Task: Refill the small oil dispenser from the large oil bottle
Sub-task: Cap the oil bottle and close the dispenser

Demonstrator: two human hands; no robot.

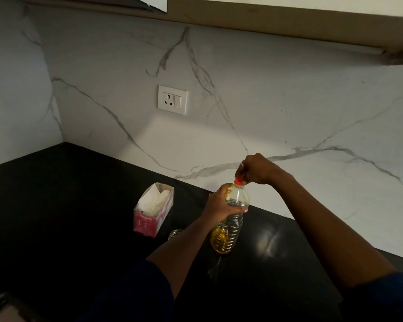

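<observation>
On the black counter, close to the marble wall, the bottle stands upright on its base, with yellow oil filling only its lower part.

From the head view, the only one I have, the left hand is wrapped round the bottle's shoulder, just under the neck. I read that as a brace, so the bottle cannot spin or tip while the top is worked. The right hand reaches in from above, and its fingers pinch the red cap, which sits on the neck. Whether the cap is being loosened or tightened I cannot tell. With it on, nothing can be poured.

Just left of the bottle, half hidden behind the left forearm, a round glass rim shows. I take it for the dispenser, though too little shows to be sure. It stands near enough that a pour would need only a short carry and tilt.

A pink box of tissues stands further left, handy for drips, I would guess. A socket sits on the wall above.
</observation>
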